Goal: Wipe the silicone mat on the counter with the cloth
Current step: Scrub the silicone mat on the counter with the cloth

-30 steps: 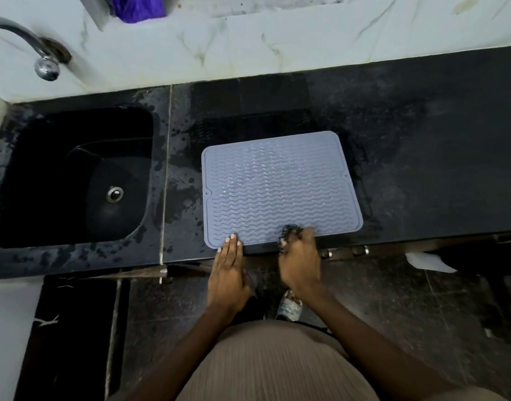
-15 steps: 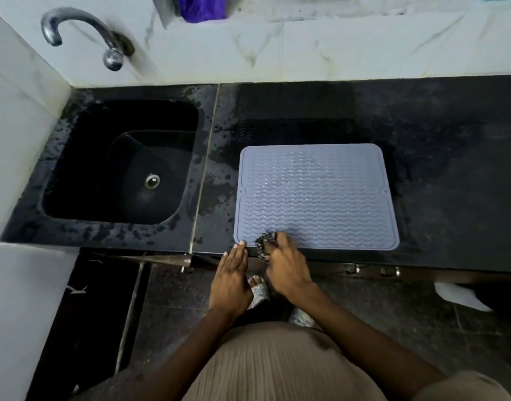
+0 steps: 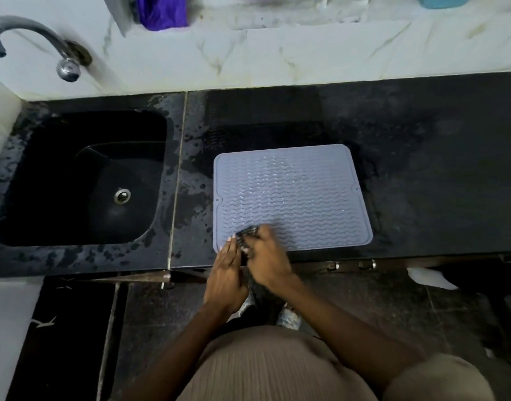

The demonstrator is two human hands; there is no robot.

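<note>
While the right hand [image 3: 267,256] grips a dark bunched cloth [image 3: 246,233] on the near-left corner of the grey silicone mat [image 3: 294,195], the left hand [image 3: 225,267] lies flat, fingers straight, pinning that corner to the wet black worktop [image 3: 436,169]. Droplets glint across the mat's ridges; judged early, with most of its surface yet to wipe.

cloth [image 3: 246,233] mostly hidden under blurred right hand [image 3: 267,256]

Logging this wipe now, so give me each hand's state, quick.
Left hand: open, straight fingers resting on the near left corner of the grey wavy-ribbed silicone mat.
Right hand: grip closed around the dark bunched cloth on the mat.
</note>
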